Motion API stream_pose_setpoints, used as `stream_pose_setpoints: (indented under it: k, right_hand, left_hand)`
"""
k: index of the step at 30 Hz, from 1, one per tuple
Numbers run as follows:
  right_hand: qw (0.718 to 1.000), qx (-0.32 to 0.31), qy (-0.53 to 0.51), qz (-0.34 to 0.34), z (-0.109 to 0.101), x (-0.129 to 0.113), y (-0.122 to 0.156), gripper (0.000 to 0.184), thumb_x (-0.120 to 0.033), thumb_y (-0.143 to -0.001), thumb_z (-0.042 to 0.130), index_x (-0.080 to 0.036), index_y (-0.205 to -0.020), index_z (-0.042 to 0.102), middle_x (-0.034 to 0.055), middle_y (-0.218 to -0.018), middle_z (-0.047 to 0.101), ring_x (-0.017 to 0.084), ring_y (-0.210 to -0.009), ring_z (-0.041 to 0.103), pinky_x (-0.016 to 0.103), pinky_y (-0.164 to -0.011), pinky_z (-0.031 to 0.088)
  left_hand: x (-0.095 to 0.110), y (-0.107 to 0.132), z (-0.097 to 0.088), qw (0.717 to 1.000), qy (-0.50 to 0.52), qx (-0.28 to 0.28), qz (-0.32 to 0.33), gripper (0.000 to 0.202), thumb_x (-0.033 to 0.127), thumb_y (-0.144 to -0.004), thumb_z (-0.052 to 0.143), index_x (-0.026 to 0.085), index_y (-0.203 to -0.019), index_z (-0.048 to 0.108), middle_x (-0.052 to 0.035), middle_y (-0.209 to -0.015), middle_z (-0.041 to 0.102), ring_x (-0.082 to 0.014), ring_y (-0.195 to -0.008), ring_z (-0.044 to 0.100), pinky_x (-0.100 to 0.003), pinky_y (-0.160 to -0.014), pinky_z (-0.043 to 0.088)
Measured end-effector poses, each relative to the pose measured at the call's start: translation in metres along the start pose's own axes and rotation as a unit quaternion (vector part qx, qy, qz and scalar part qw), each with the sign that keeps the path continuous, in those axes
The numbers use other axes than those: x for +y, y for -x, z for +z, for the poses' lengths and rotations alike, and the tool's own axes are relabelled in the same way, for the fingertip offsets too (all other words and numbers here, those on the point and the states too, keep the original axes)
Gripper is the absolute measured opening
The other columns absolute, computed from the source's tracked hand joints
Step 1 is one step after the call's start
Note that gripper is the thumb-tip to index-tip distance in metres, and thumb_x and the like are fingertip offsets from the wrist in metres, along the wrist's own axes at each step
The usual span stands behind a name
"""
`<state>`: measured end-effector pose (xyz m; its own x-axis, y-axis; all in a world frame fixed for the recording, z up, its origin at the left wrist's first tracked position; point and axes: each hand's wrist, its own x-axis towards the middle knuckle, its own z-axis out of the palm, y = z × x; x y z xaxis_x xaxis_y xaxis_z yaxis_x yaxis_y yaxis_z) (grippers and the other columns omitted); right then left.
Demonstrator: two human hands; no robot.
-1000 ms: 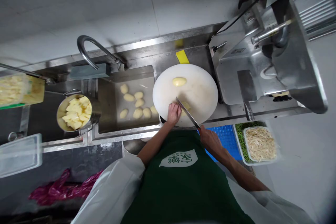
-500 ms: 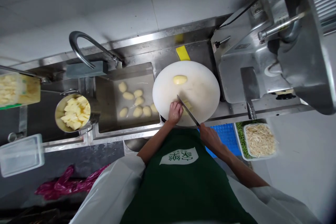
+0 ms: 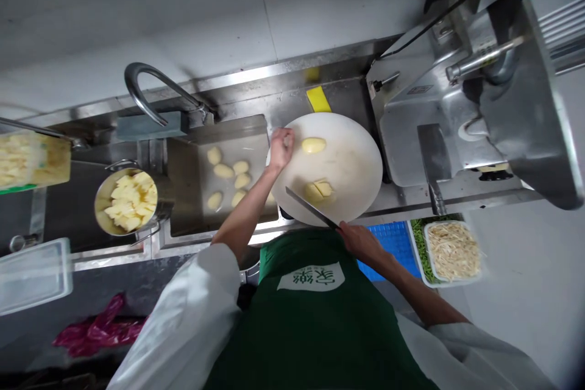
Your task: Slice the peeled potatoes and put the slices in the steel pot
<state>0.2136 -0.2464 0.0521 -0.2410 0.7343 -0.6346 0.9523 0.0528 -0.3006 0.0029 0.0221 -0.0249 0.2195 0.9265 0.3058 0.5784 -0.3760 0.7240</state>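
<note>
My right hand (image 3: pixel 359 241) grips a knife (image 3: pixel 311 207) by its handle. The blade slants up and left over the front of a round white cutting board (image 3: pixel 354 180). Just behind the blade lie cut potato pieces (image 3: pixel 319 190). My left hand (image 3: pixel 282 147) is at the board's left rim, its fingers loosely bent and apart from the thumb, with nothing visible in them. To its right a peeled potato (image 3: pixel 313 145) rests on the board, a small gap away from the fingers.
Several peeled potatoes (image 3: pixel 223 170) lie in the sink (image 3: pixel 183 201) to the left, below a curved faucet (image 3: pixel 144 97). Beyond stands a pot of potato chunks (image 3: pixel 130 201). A cleaver (image 3: pixel 433 155) lies on the steel machine at right. A yellow cloth (image 3: pixel 319 99) is behind the board.
My left hand has left the cut potato and moved up and left to the board's rim. The knife has shifted left and toward me, leaving the cut pieces in view.
</note>
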Motion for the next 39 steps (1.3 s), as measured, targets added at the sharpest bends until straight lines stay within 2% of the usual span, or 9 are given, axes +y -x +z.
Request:
stream_pose_setpoints:
  k: [3,6,10,14,17,20,22,30,39]
  right_hand:
    - [1.000,0.012,0.003,0.022,0.005,0.001,-0.014,0.029,-0.035,-0.099,0.028,-0.018,-0.098,0.050,0.0071,-0.082,0.068,0.017,-0.076,0.065,0.026,-0.057,0.024]
    - [0.997,0.043,-0.018,0.064,0.007,0.014,-0.019,0.026,-0.032,-0.099,0.028,-0.017,-0.097,0.050,0.0068,-0.080,0.067,0.017,-0.074,0.064,0.026,-0.057,0.023]
    - [0.987,0.084,-0.035,0.133,0.008,0.034,-0.014,0.026,-0.032,-0.099,0.029,-0.016,-0.097,0.049,0.0073,-0.078,0.067,0.017,-0.070,0.063,0.027,-0.056,0.020]
    - [0.987,0.076,-0.031,0.140,0.004,0.035,-0.008,0.026,-0.032,-0.099,0.027,-0.017,-0.096,0.049,0.0073,-0.075,0.066,0.017,-0.066,0.062,0.028,-0.055,0.020]
    - [0.992,0.056,-0.011,0.113,0.001,0.024,-0.007,0.026,-0.031,-0.099,0.026,-0.017,-0.096,0.048,0.0080,-0.076,0.066,0.018,-0.067,0.063,0.028,-0.055,0.021]
    - [0.995,0.036,0.010,0.096,-0.002,0.011,-0.010,0.026,-0.030,-0.099,0.024,-0.017,-0.097,0.047,0.0090,-0.079,0.067,0.019,-0.070,0.064,0.028,-0.057,0.024]
    - [0.995,0.027,0.021,0.090,-0.005,0.004,-0.011,0.027,-0.029,-0.099,0.023,-0.017,-0.097,0.046,0.0098,-0.080,0.067,0.019,-0.071,0.065,0.027,-0.057,0.025]
    - [0.995,0.037,0.061,0.064,-0.023,-0.010,-0.008,0.030,-0.026,-0.099,0.018,-0.016,-0.100,0.047,0.0096,-0.078,0.067,0.020,-0.071,0.066,0.027,-0.058,0.031]
    - [0.996,0.011,0.062,0.070,-0.021,-0.011,-0.031,0.030,-0.025,-0.099,0.020,-0.012,-0.103,0.047,0.0118,-0.080,0.066,0.020,-0.075,0.066,0.027,-0.060,0.034]
  left_hand:
    - [-0.008,-0.033,0.030,0.974,-0.047,-0.205,0.084,0.037,0.046,-0.087,0.054,0.016,-0.106,0.062,-0.0107,-0.113,0.058,-0.0243,-0.107,0.052,-0.040,-0.097,0.040]
    - [-0.011,-0.043,0.043,0.934,-0.100,-0.319,0.125,0.040,0.043,-0.083,0.061,0.016,-0.114,0.062,-0.0122,-0.119,0.055,-0.0286,-0.110,0.049,-0.043,-0.096,0.038]
    - [-0.012,-0.029,0.017,0.903,-0.099,-0.380,0.173,0.039,0.033,-0.084,0.058,0.018,-0.121,0.059,-0.0124,-0.121,0.054,-0.0288,-0.113,0.048,-0.046,-0.101,0.034]
    - [-0.003,0.024,-0.021,0.886,-0.060,-0.417,0.190,0.044,0.021,-0.083,0.054,0.024,-0.127,0.055,-0.0088,-0.126,0.052,-0.0281,-0.120,0.043,-0.048,-0.104,0.032]
    - [0.008,0.075,-0.028,0.908,-0.022,-0.377,0.179,0.038,0.024,-0.086,0.053,0.026,-0.124,0.056,-0.0071,-0.125,0.052,-0.0255,-0.121,0.042,-0.045,-0.105,0.034]
    - [0.015,0.110,-0.018,0.973,-0.024,-0.216,0.082,0.029,0.031,-0.092,0.047,0.021,-0.117,0.058,-0.0097,-0.117,0.052,-0.0222,-0.113,0.045,-0.041,-0.100,0.040]
    - [0.018,0.118,-0.010,0.986,-0.037,-0.159,0.041,0.027,0.032,-0.095,0.042,0.019,-0.110,0.060,-0.0098,-0.109,0.053,-0.0211,-0.106,0.047,-0.040,-0.096,0.042]
    - [0.025,0.116,0.002,0.984,-0.069,-0.154,0.049,0.032,0.030,-0.098,0.033,0.018,-0.099,0.062,-0.0086,-0.096,0.051,-0.0216,-0.096,0.043,-0.038,-0.089,0.043]
    - [0.019,0.126,0.009,0.990,-0.055,-0.123,0.048,0.028,0.028,-0.098,0.034,0.019,-0.101,0.061,-0.0092,-0.104,0.051,-0.0214,-0.099,0.043,-0.038,-0.091,0.042]
